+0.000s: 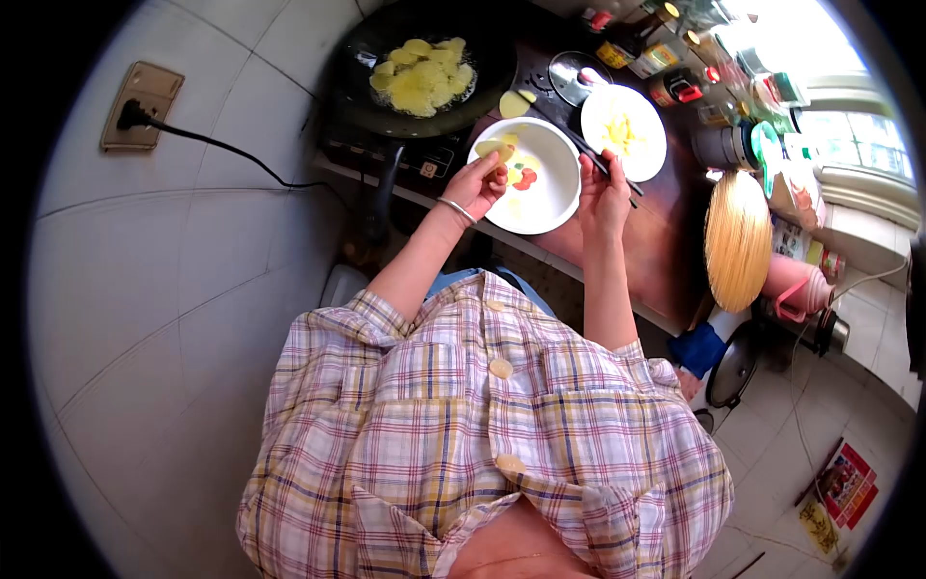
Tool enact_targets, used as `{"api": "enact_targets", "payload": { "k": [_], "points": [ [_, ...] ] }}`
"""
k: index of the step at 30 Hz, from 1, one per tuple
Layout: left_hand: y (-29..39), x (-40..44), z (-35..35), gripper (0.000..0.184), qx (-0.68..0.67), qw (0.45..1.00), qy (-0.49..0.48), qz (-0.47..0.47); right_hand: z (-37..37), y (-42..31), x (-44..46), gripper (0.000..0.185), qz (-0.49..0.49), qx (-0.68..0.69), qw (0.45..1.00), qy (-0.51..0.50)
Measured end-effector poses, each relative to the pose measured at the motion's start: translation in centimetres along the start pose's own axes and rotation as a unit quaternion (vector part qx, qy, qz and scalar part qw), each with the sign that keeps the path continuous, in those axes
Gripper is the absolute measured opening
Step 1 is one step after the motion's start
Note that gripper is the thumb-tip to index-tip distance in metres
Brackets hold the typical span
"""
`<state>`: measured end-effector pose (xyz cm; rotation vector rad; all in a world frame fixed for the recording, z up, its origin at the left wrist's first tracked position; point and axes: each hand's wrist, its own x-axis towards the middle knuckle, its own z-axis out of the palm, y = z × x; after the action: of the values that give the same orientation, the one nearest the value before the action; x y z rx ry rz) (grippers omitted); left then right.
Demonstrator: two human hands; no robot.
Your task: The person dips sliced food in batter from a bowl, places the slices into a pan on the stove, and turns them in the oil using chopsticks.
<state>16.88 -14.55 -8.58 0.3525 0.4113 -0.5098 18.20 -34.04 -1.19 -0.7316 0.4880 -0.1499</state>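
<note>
My left hand (475,185), with a bracelet at the wrist, pinches a pale yellow potato slice (496,151) over the left rim of a white bowl (548,205). Inside the bowl a red and green pattern shows, with a few pale slices near the far side. Dark chopsticks (590,154) slant through my right hand (606,196), which is closed on them beside the bowl's right rim. Several yellow slices (424,82) lie in bubbling oil in a black wok (381,116) at the upper left. A white plate (648,114) behind my right hand carries yellow pieces.
The wok's handle (388,183) points toward me from the cooker (410,162). A glass lid (569,77) sits behind the plate. Bottles (644,34) line the back, and a straw-coloured brush-like bundle (739,241) stands at right. A black cord (231,154) runs from the wall socket (145,106).
</note>
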Motion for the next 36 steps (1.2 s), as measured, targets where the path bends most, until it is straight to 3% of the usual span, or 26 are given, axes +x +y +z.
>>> {"api": "enact_targets", "payload": {
  "k": [7,13,16,19,22,25,31,36],
  "points": [
    [-0.1,-2.8,0.7,0.028,0.068,0.996,0.032,0.038,10.7,8.4,7.8,0.019,-0.039,-0.096,0.987,-0.12],
    [1.4,-5.4,1.3,0.024,0.077,0.99,0.059,0.101,14.9,14.6,11.0,0.017,-0.05,-0.171,0.976,-0.124],
    [3.0,-6.3,1.6,0.025,0.104,0.982,0.074,0.139,15.0,11.7,9.9,0.018,-0.088,-0.16,0.962,-0.203],
    [4.9,-6.4,1.8,0.027,0.143,0.967,0.082,0.192,13.5,6.6,6.1,0.025,-0.022,-0.228,0.94,-0.254],
    [6.3,-5.7,2.4,0.026,0.168,0.964,0.082,0.189,11.7,1.8,2.0,0.024,0.099,-0.204,0.944,-0.239],
    [7.0,-5.1,3.0,0.025,0.215,0.953,0.089,0.194,9.7,-0.6,0.8,0.025,0.145,-0.224,0.933,-0.243],
    [6.8,-4.4,3.2,0.024,0.242,0.952,0.087,0.164,8.5,-1.1,0.5,0.025,0.166,-0.18,0.952,-0.186],
    [7.6,-4.5,2.1,0.024,0.206,0.967,0.08,0.13,8.2,-0.5,1.2,0.024,0.158,-0.202,0.942,-0.215]
  ]
}}
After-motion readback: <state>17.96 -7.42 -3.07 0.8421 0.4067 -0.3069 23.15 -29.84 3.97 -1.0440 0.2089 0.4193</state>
